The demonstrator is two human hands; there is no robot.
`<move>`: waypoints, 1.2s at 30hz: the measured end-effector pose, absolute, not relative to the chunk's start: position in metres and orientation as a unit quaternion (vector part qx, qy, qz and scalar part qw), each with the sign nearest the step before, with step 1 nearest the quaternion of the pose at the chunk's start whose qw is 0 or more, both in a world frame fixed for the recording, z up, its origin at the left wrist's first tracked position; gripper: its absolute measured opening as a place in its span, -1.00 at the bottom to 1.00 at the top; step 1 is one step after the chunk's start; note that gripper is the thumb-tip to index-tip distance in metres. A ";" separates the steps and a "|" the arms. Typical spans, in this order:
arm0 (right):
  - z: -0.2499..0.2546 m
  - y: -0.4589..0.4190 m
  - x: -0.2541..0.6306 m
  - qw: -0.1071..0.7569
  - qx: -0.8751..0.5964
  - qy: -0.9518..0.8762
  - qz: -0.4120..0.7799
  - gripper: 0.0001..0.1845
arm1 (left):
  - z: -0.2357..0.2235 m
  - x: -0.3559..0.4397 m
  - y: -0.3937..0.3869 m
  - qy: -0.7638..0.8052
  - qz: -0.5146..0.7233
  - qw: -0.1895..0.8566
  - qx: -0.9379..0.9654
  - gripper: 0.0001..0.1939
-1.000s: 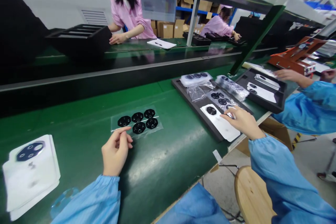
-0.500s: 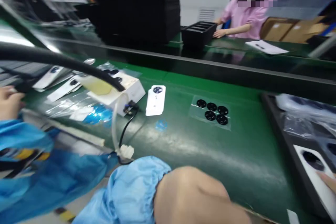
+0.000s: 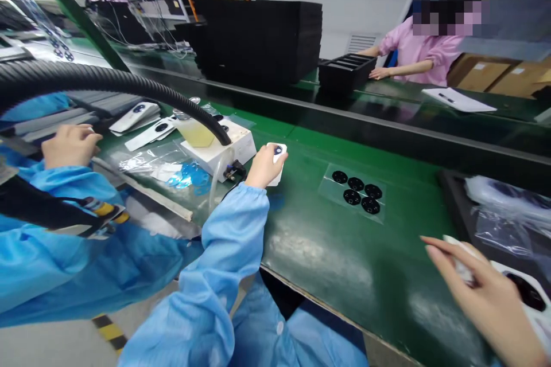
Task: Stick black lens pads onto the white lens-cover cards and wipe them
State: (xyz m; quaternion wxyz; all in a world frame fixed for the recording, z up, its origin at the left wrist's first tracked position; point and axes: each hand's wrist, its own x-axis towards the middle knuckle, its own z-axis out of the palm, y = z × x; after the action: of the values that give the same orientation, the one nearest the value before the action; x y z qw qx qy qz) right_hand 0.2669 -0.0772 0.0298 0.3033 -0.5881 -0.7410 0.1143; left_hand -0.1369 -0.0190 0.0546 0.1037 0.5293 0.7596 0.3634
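A white card [image 3: 278, 149] with a dark round lens patch lies under the person's left hand [image 3: 263, 167], its upper and right edges showing past the fingers on the green surface [image 3: 318, 246]. The left grip is closed down, with bent fingers over the face of the card and touching it; the palm side is hidden. Just below the wrist lies a piece of blue film [image 3: 276, 202].

Between the two hands, touching neither, a clear sheet [image 3: 329, 190] lies flat with five black discs [image 3: 352, 197] on it in two rows.

The right hand [image 3: 482, 284] hangs at the near left side of a dark tray [image 3: 453, 198]. Its grip is loosely parted, index finger stretched out, with something white and blurred among the fingers; whether that is held or worn, I cannot tell. A second card with a black disc [image 3: 526, 291] shows just beyond this hand, partly hidden by it.

Left of the left hand stands a white box [image 3: 241, 150] beneath a black ribbed hose [image 3: 172, 92]. Across the line, pale labels on cardboard cartons [image 3: 486, 77] are too small to read.
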 end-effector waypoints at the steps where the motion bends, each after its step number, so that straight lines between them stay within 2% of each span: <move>1: 0.027 -0.077 0.250 0.310 -0.565 -0.751 0.145 -0.55 | 0.038 -0.144 -0.007 0.782 0.341 0.109 0.510 -0.66; 4: 0.019 -0.076 0.204 0.305 -0.508 -0.778 0.209 -0.59 | -0.001 -0.158 0.012 0.835 0.281 0.104 0.461 -0.43; 9: 0.000 -0.067 0.170 0.286 -0.467 -0.799 0.248 -0.64 | -0.020 -0.168 0.017 0.866 0.247 0.092 0.426 -0.28; 11: -0.009 -0.061 0.170 0.279 -0.470 -0.797 0.257 -0.63 | -0.019 -0.171 0.019 0.866 0.258 0.082 0.420 -0.33; 15: -0.023 -0.051 0.176 0.280 -0.493 -0.779 0.268 -0.62 | -0.011 -0.173 0.020 0.850 0.319 0.061 0.414 -0.67; 18: -0.025 -0.048 0.179 0.294 -0.507 -0.767 0.263 -0.62 | 0.002 -0.166 0.011 0.816 0.382 0.072 0.427 -0.83; 21: -0.019 -0.049 0.178 0.325 -0.504 -0.762 0.247 -0.61 | 0.012 -0.140 -0.010 0.753 0.438 0.139 0.471 -0.79; 24: -0.010 -0.053 0.174 0.330 -0.524 -0.757 0.210 -0.58 | 0.007 -0.096 -0.046 0.670 0.458 0.255 0.526 -0.68; 27: -0.009 -0.058 0.171 0.280 -0.526 -0.782 0.181 -0.46 | -0.013 -0.050 -0.089 0.613 0.452 0.343 0.550 -0.59; 31: -0.024 -0.062 0.172 0.207 -0.455 -0.844 0.195 -0.33 | -0.037 -0.019 -0.138 0.535 0.423 0.511 0.523 -0.43; 33: -0.030 -0.063 0.173 0.170 -0.442 -0.861 0.187 -0.23 | -0.038 -0.019 -0.154 0.543 0.378 0.515 0.545 -0.41; 36: -0.033 -0.064 0.174 0.137 -0.432 -0.874 0.175 -0.11 | -0.028 -0.029 -0.158 0.590 0.290 0.380 0.651 -0.51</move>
State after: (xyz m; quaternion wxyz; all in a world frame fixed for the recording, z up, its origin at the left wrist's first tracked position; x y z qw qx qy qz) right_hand 0.1745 -0.0636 -0.0328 0.1368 -0.4321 -0.8741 0.1745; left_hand -0.0291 -0.1582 -0.0283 0.3805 0.6507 0.5895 0.2904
